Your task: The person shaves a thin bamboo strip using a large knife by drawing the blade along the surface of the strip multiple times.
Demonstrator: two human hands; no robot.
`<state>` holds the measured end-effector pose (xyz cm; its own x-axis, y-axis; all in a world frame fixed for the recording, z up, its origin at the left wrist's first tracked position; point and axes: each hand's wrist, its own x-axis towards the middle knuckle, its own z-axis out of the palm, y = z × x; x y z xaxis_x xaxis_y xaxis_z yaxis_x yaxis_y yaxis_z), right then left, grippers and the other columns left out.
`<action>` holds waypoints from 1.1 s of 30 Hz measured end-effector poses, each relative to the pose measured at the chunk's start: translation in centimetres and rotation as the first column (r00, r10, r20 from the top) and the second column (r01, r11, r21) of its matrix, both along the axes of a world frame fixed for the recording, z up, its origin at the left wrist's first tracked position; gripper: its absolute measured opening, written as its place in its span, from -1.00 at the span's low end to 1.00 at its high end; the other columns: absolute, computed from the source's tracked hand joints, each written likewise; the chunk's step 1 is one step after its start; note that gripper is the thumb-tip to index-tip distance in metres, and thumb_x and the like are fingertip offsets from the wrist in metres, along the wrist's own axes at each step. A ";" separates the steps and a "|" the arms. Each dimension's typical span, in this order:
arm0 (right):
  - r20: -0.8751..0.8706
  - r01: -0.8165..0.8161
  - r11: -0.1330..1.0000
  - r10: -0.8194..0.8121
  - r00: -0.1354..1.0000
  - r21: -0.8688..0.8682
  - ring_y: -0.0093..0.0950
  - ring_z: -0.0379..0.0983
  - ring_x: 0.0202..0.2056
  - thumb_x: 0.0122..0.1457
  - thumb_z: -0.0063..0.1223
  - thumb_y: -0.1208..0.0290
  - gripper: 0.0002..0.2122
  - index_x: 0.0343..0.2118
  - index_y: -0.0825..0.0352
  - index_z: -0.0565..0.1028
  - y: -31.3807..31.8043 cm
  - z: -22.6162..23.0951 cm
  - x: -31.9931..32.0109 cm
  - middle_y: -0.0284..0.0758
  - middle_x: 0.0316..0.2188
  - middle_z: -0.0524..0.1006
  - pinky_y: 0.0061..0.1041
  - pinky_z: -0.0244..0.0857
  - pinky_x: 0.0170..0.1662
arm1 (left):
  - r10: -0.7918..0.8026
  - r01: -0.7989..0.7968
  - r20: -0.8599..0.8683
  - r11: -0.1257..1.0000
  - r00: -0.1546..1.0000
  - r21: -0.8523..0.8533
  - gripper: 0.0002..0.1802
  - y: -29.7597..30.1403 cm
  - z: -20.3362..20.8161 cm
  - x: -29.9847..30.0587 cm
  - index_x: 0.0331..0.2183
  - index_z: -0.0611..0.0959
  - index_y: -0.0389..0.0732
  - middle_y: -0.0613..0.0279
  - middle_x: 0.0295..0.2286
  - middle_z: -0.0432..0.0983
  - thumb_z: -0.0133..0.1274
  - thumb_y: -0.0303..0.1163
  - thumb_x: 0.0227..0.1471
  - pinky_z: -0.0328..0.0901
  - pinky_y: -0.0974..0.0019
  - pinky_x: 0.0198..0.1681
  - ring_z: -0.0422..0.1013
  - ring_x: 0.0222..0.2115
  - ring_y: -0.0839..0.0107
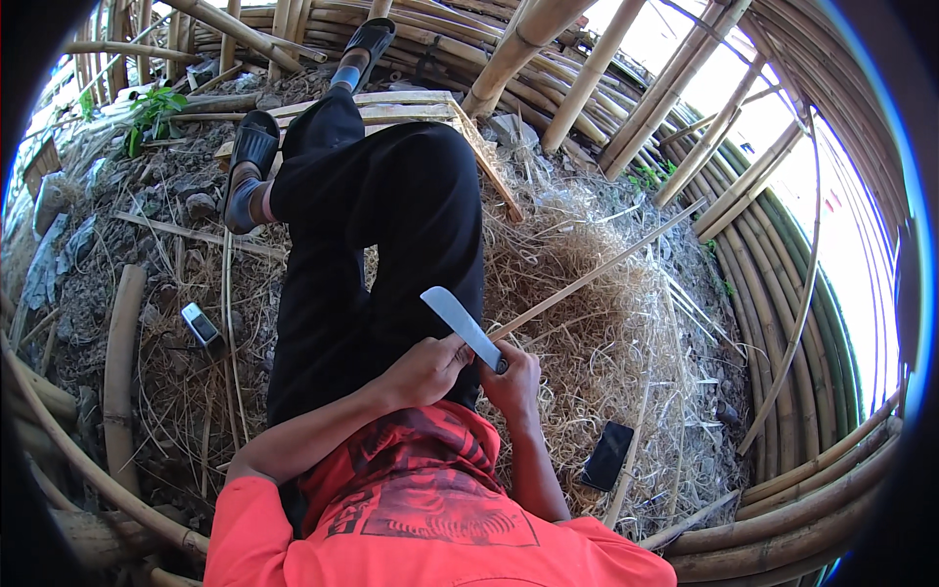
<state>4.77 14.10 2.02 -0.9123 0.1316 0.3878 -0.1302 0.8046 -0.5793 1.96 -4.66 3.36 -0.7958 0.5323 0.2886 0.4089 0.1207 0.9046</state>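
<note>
My right hand (514, 382) grips the handle of a broad steel knife (460, 321), whose blade points up and to the left over my black trousers. A thin bamboo strip (597, 272) runs from under the knife, where my hands meet, up to the right across the shavings. My left hand (427, 370) is closed on the near end of that strip, right beside the blade's base. I sit with legs stretched forward, in an orange shirt, grey socks and black sandals.
Pale bamboo shavings (606, 362) cover the ground to my right. A black phone (607, 456) lies on them near my right elbow. A small silver phone (201, 324) lies at left. Thick bamboo poles (802, 489) ring the area, and a bamboo frame (430, 103) lies under my legs.
</note>
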 end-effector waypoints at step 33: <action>-0.002 0.168 0.956 -0.173 0.985 0.239 -0.07 0.52 -0.52 -0.20 0.23 0.36 -0.83 -0.47 0.24 0.60 4.6 0.4 -1.1 -0.13 -0.64 0.53 -0.19 0.38 -0.37 | 0.015 -0.015 0.016 1.000 1.000 -0.013 -0.72 -0.1 0.6 0.2 -0.21 0.56 -0.32 -0.02 -0.68 0.42 -0.10 -0.29 0.34 0.15 0.19 -0.61 0.37 -0.72 0.32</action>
<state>3.69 18.66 2.41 -0.8919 0.1919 0.4096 0.0298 0.9285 -0.3701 2.14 -4.72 3.92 -0.8081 0.5242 0.2689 0.3926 0.1387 0.9092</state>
